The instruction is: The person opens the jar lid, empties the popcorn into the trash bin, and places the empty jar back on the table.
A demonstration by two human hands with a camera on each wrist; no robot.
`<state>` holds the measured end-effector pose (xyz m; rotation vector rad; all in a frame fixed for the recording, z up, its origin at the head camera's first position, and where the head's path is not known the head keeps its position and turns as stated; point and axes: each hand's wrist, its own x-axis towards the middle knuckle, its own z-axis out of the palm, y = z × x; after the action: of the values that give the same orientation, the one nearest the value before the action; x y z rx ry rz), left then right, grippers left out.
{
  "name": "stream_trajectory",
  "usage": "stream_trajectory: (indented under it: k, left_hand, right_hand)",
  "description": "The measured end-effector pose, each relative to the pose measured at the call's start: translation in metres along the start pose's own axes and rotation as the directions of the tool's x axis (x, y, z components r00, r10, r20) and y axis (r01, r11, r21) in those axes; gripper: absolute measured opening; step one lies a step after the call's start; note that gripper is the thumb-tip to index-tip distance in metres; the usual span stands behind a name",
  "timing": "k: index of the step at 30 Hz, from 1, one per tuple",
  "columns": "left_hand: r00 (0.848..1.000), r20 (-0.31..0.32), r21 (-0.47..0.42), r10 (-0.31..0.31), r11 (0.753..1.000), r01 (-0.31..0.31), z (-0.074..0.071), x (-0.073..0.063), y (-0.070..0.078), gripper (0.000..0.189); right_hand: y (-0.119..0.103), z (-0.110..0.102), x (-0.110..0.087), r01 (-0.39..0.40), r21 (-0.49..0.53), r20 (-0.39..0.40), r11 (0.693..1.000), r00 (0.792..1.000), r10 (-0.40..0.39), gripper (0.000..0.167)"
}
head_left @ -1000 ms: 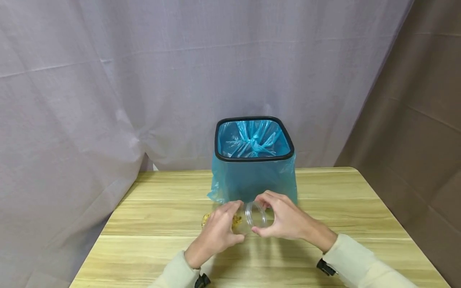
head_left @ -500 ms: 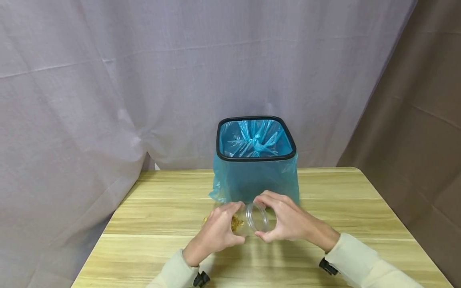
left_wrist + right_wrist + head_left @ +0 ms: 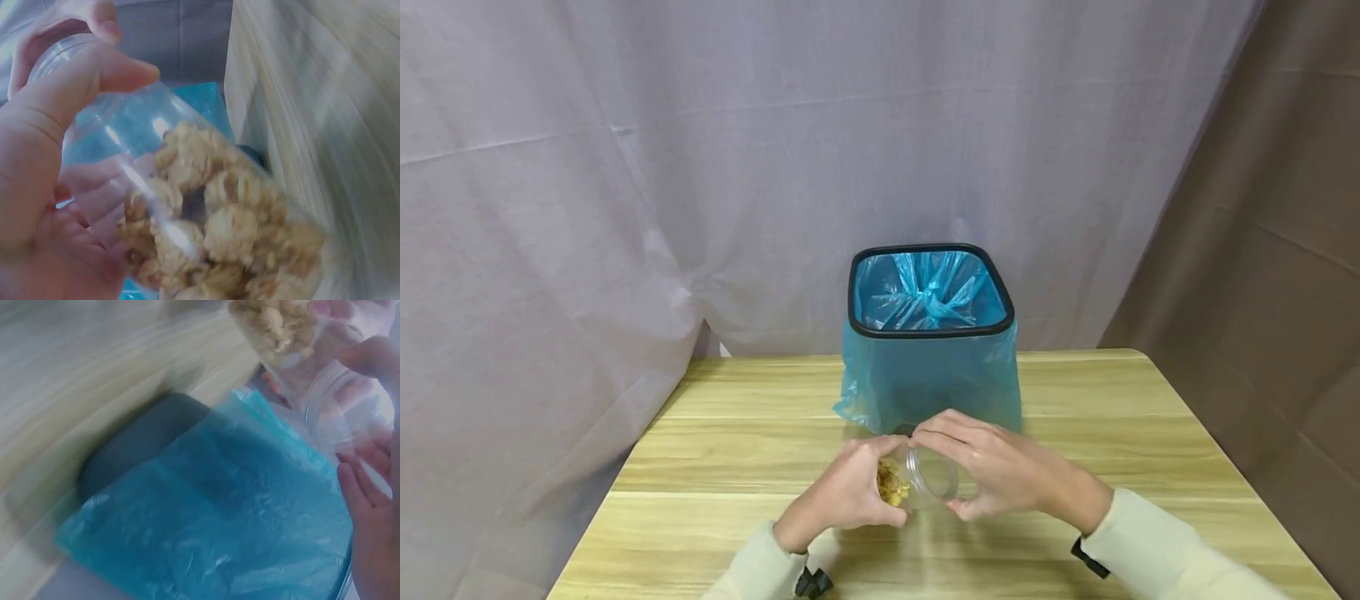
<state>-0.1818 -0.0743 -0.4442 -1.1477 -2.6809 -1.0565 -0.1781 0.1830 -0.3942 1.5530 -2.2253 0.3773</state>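
A clear plastic jar [image 3: 250, 225] holds popcorn [image 3: 212, 206], and it lies tilted between the hands with its lidded end to the right in the head view. My left hand [image 3: 850, 487] grips the jar's body, thumb on the near side and fingers round the far side. My right hand [image 3: 1000, 467] holds the clear screw lid [image 3: 337, 412] by its rim, fingers over the top and thumb below. The lid sits at the jar's mouth. Part of the popcorn is hidden behind my left hand in the head view.
Just beyond the hands stands a bin with a black rim [image 3: 932, 333], lined with a blue plastic bag [image 3: 936, 379] that hangs over its sides. The wooden table [image 3: 730, 467] is bordered by grey curtains [image 3: 760, 167] behind and a brown one [image 3: 1262, 250] at right.
Both hands have come slightly nearer. My right fingers have turned over the lid's top, and the jar has tilted so that more popcorn shows between the hands.
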Motion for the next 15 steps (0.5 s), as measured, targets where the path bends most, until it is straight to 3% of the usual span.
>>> stream_trajectory:
  k: [5, 9, 15]
  left_hand:
    - [0.999, -0.041, -0.036, -0.017, 0.999, 0.016, 0.0000, -0.0014, -0.0011, 0.082]
    - [0.995, -0.081, -0.056, -0.050, 0.997, 0.046, -0.0005, -0.0023, -0.0004, 0.081]
    - [0.988, -0.114, -0.020, -0.101, 0.995, 0.099, -0.0010, -0.0061, 0.0005, 0.083]
  right_hand:
    - [0.0025, -0.0055, 0.0017, -0.007, 0.027, 0.017, 1.000, 1.000, 0.006, 0.095]
    - [0.0024, -0.0100, 0.0031, -0.125, 0.106, 0.032, 0.986, 0.992, 0.122, 0.098]
    - [-0.0009, -0.0073, 0.0063, -0.380, 0.221, 0.084, 0.898, 0.925, 0.371, 0.083]
